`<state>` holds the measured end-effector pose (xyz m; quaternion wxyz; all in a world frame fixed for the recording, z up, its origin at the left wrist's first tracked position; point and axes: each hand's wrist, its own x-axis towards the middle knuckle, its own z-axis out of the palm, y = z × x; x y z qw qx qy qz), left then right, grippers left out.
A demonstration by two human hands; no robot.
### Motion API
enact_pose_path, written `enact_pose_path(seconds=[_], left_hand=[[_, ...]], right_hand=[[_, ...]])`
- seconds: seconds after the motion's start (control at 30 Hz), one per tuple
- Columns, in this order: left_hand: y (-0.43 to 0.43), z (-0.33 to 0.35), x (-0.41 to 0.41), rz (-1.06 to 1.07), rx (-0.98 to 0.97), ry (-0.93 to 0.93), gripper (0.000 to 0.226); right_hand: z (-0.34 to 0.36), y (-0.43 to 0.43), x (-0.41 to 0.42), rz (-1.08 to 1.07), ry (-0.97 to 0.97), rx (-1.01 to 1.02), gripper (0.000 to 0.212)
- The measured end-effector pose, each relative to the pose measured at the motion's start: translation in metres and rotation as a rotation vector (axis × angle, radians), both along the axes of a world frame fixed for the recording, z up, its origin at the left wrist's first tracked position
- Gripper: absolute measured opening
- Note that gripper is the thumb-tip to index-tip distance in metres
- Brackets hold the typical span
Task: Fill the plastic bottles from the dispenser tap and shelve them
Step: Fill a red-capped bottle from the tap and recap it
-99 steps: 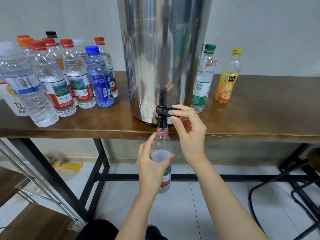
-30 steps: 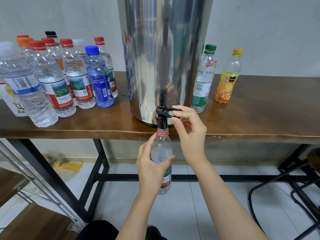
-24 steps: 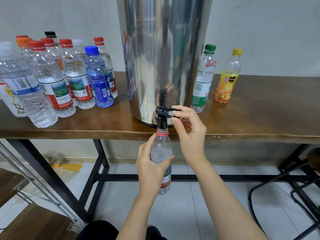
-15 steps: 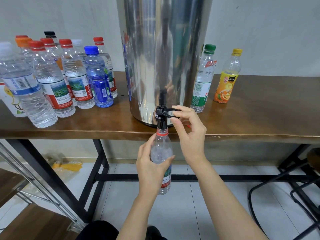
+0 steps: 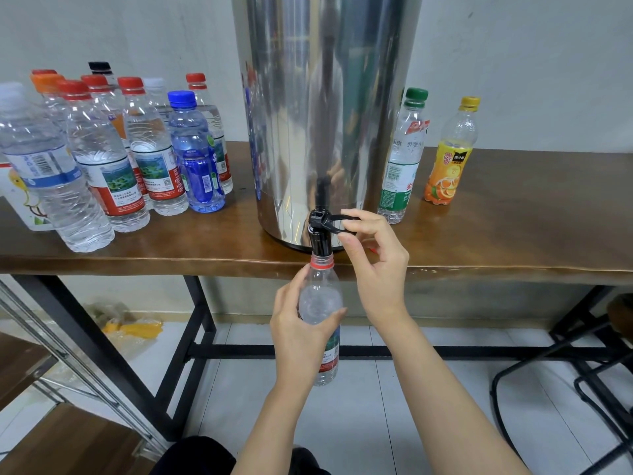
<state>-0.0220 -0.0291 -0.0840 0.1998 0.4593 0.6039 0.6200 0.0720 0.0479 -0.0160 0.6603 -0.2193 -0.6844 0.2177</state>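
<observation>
While the left hand (image 5: 301, 337) wraps its curled fingers and thumb round the body of a clear bottle (image 5: 320, 303), the bottle stands upright below the table edge — long axis vertical, open mouth pointing straight up, base toward the floor. Its red-ringed neck sits directly beneath the black tap (image 5: 320, 238), and whether the two touch cannot be told. The right hand (image 5: 375, 265) pinches the tap's black lever (image 5: 337, 219) between thumb and forefinger, the other fingers loosely curled. That tap juts from the bottom of the steel dispenser (image 5: 325, 114), which stands on the wooden table (image 5: 513, 217) at its front edge. A cluster of capped bottles (image 5: 113, 156) — mostly red caps, one blue — stands to the dispenser's left. To its right are a green-capped bottle (image 5: 402, 156) and, a little apart, a yellow-capped juice bottle (image 5: 450, 152), both upright.
</observation>
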Motion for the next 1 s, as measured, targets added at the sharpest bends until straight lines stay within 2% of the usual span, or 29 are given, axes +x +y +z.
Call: enact_pose_path(seconds=[0.3, 0.67, 1.0], left_hand=[[0.0007, -0.001, -0.0004, 0.003, 0.004, 0.012, 0.083], [0.0023, -0.0015, 0.0014, -0.016, 0.005, -0.074, 0.086], [0.0026, -0.0036, 0.0014, 0.0, -0.007, -0.052, 0.083]], right_hand=[[0.0002, -0.0008, -0.0001, 0.002, 0.001, -0.009, 0.01], [-0.0003, -0.0006, 0.0001, 0.001, 0.007, -0.019, 0.01], [-0.0019, 0.0006, -0.0005, 0.017, 0.022, -0.017, 0.013]])
